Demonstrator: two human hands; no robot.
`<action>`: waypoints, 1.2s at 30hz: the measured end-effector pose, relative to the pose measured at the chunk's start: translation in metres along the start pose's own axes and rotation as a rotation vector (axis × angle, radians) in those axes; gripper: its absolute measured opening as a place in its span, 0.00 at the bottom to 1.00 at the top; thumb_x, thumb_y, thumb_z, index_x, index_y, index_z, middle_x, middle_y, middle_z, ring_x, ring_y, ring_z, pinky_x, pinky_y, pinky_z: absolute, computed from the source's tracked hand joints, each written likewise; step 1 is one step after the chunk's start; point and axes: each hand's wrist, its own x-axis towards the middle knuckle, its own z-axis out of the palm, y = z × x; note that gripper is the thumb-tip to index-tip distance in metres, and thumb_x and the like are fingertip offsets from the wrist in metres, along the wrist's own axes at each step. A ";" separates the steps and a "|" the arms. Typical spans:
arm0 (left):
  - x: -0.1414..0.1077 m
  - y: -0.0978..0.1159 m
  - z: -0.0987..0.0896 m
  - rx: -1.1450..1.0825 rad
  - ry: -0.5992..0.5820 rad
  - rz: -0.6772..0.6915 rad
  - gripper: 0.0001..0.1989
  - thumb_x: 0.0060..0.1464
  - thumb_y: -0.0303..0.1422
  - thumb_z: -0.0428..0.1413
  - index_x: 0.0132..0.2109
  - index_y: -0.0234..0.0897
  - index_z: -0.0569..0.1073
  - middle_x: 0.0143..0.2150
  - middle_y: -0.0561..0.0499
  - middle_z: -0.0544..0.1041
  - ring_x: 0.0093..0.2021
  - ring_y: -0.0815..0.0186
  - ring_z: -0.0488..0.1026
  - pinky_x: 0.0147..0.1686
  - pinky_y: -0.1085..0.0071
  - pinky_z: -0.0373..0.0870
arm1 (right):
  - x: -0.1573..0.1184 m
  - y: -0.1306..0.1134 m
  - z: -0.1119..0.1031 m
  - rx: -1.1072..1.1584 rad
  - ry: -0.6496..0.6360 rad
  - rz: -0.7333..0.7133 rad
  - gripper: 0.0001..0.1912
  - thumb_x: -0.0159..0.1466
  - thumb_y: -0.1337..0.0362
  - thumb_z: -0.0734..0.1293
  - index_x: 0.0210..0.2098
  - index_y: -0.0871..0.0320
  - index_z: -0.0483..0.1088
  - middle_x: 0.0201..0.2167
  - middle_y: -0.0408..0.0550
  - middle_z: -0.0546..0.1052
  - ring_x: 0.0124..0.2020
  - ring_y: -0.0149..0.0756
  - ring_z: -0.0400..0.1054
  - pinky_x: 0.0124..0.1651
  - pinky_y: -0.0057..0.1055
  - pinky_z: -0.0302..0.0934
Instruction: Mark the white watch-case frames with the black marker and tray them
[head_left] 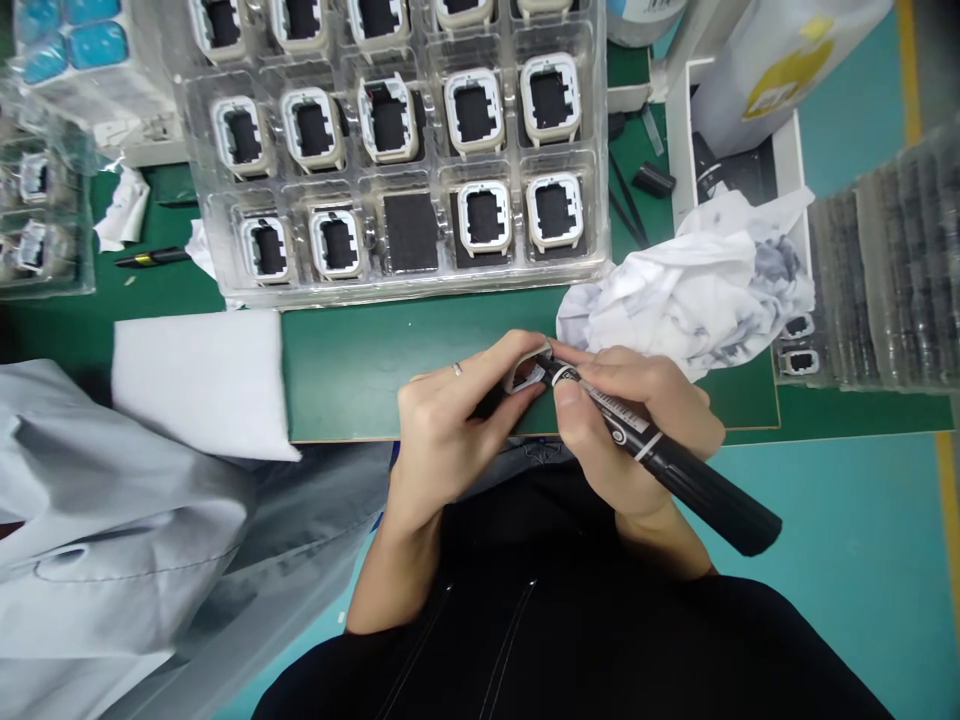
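My left hand (pixel 457 420) is closed on a small white watch-case frame (pixel 527 370), gripped between thumb and fingers and partly hidden by them. A black marker pen (pixel 660 455) lies in my right hand (pixel 637 410), its tip at the inner edge of the frame; whether it touches cannot be made out. Both hands are above the front edge of the green table (pixel 345 370). Behind them is a clear plastic tray (pixel 409 292) with rows of similar white frames (pixel 484 217). One front-row pocket (pixel 410 232) shows only its dark bottom.
A crumpled stained white cloth (pixel 690 285) lies right of my hands, a folded white cloth (pixel 199 380) left. At back right, a bottle (pixel 780 70) stands in a white box (pixel 787 150). Stacked trays (pixel 892 270) stand far right. Another person's grey sleeve (pixel 112 520) is at left.
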 end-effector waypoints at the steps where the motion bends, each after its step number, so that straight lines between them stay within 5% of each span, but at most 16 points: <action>1: 0.000 0.000 0.000 -0.003 0.000 -0.002 0.15 0.73 0.33 0.68 0.63 0.50 0.86 0.44 0.54 0.91 0.37 0.66 0.87 0.41 0.71 0.83 | 0.000 0.000 0.000 0.001 0.001 -0.004 0.10 0.67 0.71 0.77 0.42 0.50 0.77 0.32 0.39 0.86 0.36 0.41 0.89 0.44 0.36 0.89; 8: 0.001 -0.003 -0.001 -0.089 0.000 -0.079 0.18 0.69 0.38 0.73 0.63 0.48 0.87 0.45 0.53 0.91 0.38 0.63 0.88 0.44 0.68 0.88 | 0.002 -0.001 0.001 0.011 -0.006 -0.011 0.11 0.65 0.73 0.76 0.41 0.49 0.78 0.30 0.39 0.86 0.39 0.46 0.91 0.45 0.37 0.89; 14: 0.001 -0.007 -0.001 -0.252 -0.028 -0.123 0.24 0.66 0.42 0.75 0.67 0.48 0.85 0.50 0.51 0.92 0.45 0.56 0.92 0.54 0.60 0.93 | 0.002 0.001 0.004 0.016 0.029 -0.024 0.11 0.65 0.72 0.76 0.41 0.48 0.78 0.28 0.36 0.85 0.29 0.41 0.87 0.42 0.37 0.90; 28: 0.011 -0.008 -0.010 -0.430 -0.147 -0.213 0.31 0.63 0.39 0.78 0.70 0.42 0.84 0.53 0.48 0.92 0.50 0.51 0.93 0.56 0.59 0.94 | 0.000 0.003 -0.004 0.038 0.001 -0.118 0.16 0.63 0.73 0.79 0.49 0.52 0.83 0.39 0.43 0.91 0.45 0.53 0.92 0.44 0.37 0.91; 36: 0.011 -0.006 -0.007 -0.416 -0.115 -0.236 0.33 0.59 0.36 0.79 0.70 0.42 0.84 0.52 0.47 0.92 0.49 0.52 0.93 0.54 0.60 0.94 | -0.004 -0.001 0.000 -0.008 0.014 -0.048 0.12 0.67 0.69 0.77 0.47 0.46 0.80 0.35 0.41 0.90 0.42 0.51 0.92 0.44 0.40 0.92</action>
